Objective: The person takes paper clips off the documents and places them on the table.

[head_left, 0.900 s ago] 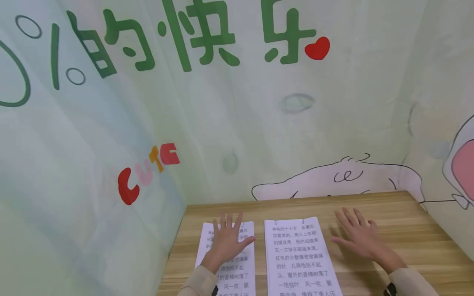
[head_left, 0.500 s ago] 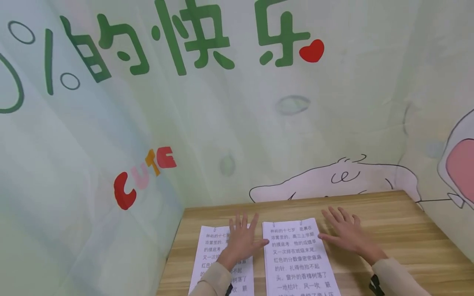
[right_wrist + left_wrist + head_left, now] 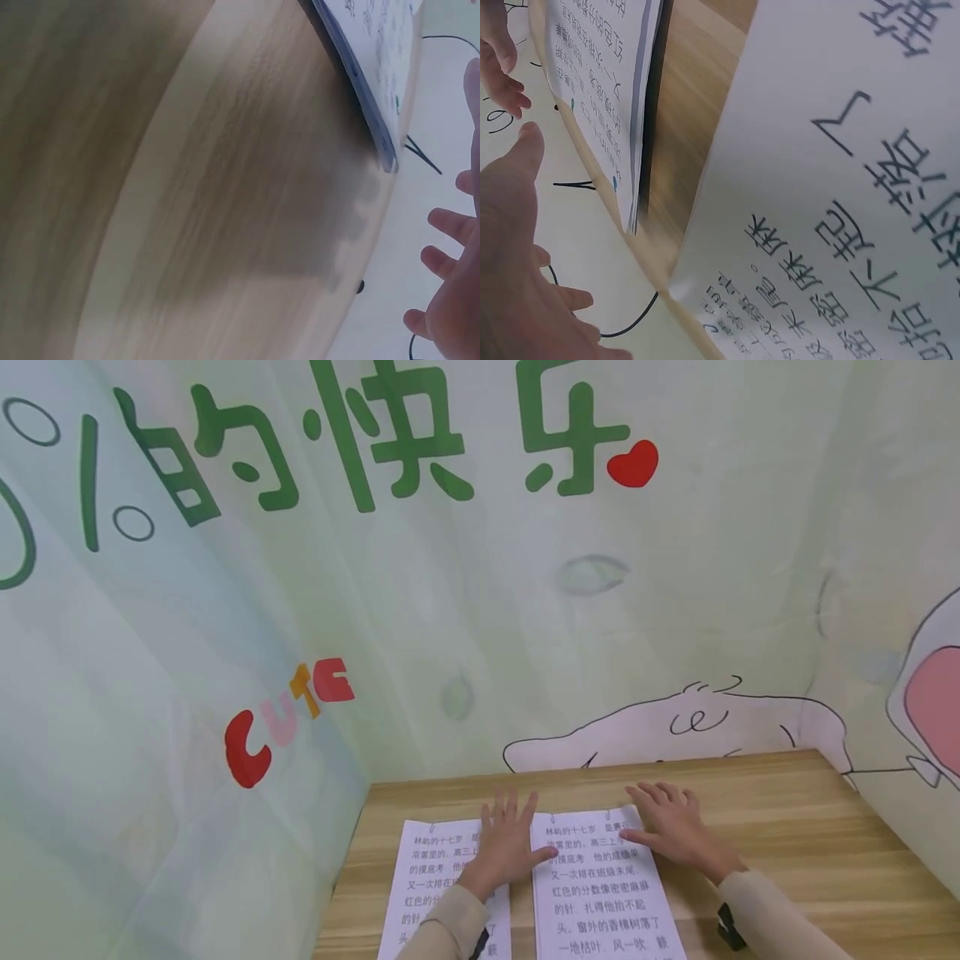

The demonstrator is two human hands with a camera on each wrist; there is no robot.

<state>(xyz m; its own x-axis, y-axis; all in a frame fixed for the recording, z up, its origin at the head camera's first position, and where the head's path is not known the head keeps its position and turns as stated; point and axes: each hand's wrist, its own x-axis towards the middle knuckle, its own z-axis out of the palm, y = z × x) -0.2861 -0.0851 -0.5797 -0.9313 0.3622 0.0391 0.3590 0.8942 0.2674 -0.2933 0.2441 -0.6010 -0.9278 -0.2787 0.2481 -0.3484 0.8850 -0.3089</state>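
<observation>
Two stacks of printed white paper lie side by side on the table: a left stack (image 3: 420,881) and a right stack (image 3: 600,897). Small paper clips show on their top edges. My left hand (image 3: 504,852), fingers spread and straight, hovers over the gap between the stacks; its thumb overlaps the right stack's edge in the head view. Across the right stack's upper right corner reaches my right hand (image 3: 675,831), its fingers extended. Neither hand holds anything. In the left wrist view, the left hand (image 3: 517,247) appears raised above the paper. The right hand (image 3: 457,292) shows at the right wrist view's edge.
The wood-grain table (image 3: 810,843) extends to the right of the stacks. Behind it hangs a pale green printed cloth (image 3: 480,610) with green characters, a red heart and a cartoon animal. The cloth also closes in the left side.
My left hand has moved right, off the left stack's middle to the gap between stacks. The right hand has moved left to the right stack's corner. The view has shifted slightly.
</observation>
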